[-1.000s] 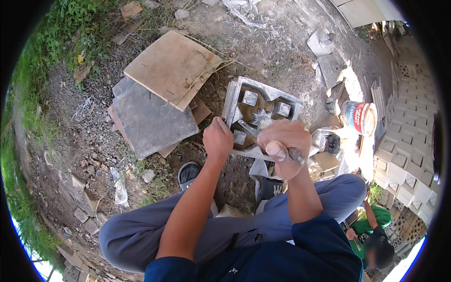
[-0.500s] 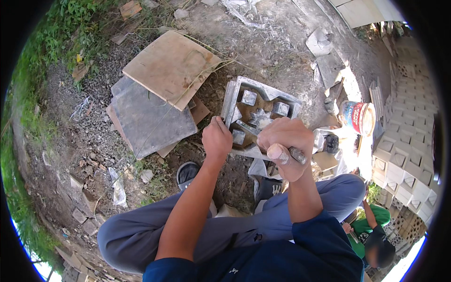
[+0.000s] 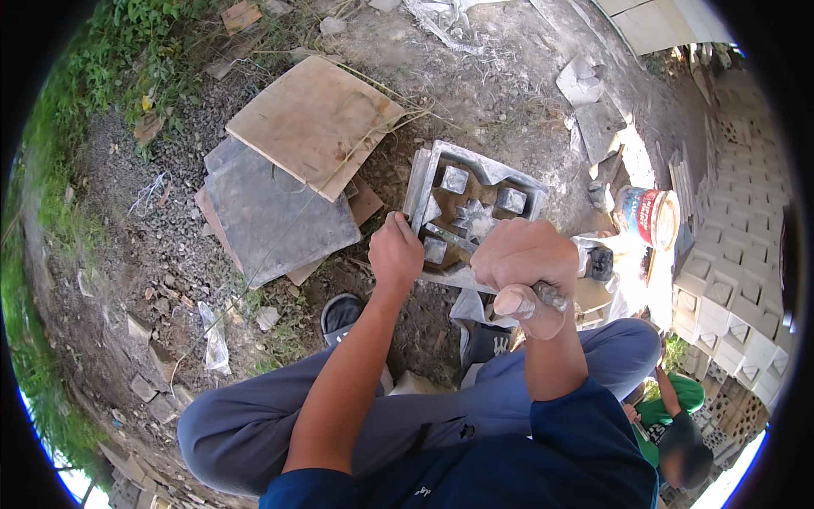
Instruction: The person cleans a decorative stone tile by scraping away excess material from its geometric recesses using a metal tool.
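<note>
Grey metal mould (image 3: 462, 276) on dirt ground (image 3: 492, 93). My left hand (image 3: 397, 256), fingers folded tight, grips its left edge; my right hand (image 3: 527, 259) clenches slim tool (image 3: 449, 237) slanting inside. Past mould's right edge, paint bucket (image 3: 670, 219), red-blue lettered label (image 3: 644, 214).

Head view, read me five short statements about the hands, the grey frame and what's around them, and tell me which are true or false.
1. The right hand grips a tool. True.
2. A tan board lies partly over a dark grey board. True.
3. The left hand rests on the tan board. False: it is at the left edge of the grey frame.
4. The labelled bucket is left of the grey frame. False: it is on the right.
5. Another person shows at lower right. True.
</note>
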The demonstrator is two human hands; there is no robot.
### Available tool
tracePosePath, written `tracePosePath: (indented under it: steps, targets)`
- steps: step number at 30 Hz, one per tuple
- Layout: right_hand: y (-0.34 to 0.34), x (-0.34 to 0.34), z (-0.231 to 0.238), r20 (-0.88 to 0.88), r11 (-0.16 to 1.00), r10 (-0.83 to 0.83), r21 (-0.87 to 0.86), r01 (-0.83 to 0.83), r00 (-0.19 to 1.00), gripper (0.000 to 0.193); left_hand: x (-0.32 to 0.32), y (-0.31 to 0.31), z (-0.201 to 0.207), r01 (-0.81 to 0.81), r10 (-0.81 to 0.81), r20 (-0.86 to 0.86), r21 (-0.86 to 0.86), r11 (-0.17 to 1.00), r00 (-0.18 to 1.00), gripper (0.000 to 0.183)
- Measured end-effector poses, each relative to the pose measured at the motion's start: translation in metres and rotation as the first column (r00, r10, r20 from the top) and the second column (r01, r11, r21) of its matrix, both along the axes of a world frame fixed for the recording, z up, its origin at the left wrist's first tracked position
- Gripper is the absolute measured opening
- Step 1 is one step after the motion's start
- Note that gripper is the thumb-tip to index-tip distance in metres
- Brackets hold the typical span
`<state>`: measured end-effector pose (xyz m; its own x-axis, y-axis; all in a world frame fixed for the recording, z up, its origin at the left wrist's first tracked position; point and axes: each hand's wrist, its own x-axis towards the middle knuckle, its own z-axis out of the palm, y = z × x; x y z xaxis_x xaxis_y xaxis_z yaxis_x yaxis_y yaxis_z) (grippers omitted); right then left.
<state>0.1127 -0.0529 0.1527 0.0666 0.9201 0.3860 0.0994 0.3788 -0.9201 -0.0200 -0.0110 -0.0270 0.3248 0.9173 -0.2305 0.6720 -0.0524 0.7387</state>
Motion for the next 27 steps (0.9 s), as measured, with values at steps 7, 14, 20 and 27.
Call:
tracePosePath:
  steps: [7, 14, 20, 27]
  targets:
    - [0.006, 0.007, 0.001, -0.016, 0.980, 0.193, -0.044, -0.194, 0.981, 0.042, -0.001, 0.001, 0.003, 0.035, -0.040, -0.057, -0.090, 0.995, 0.998, 0.032]
    - [0.003, 0.008, 0.003, -0.046, 0.974, 0.223, -0.024, -0.224, 0.974, 0.039, 0.001, 0.002, 0.006, 0.020, -0.027, -0.068, -0.097, 0.995, 0.997, 0.033]
    - [0.003, 0.010, 0.015, -0.095, 0.992, 0.120, 0.048, -0.116, 0.988, 0.040, -0.003, 0.002, 0.002, 0.024, -0.030, -0.064, -0.094, 0.995, 0.998, 0.034]
    - [-0.034, 0.021, 0.048, -0.627, 0.865, -0.408, -0.034, 0.501, 0.663, 0.047, 0.001, 0.000, 0.000, -0.006, 0.007, 0.015, -0.038, 0.999, 1.000, 0.035]
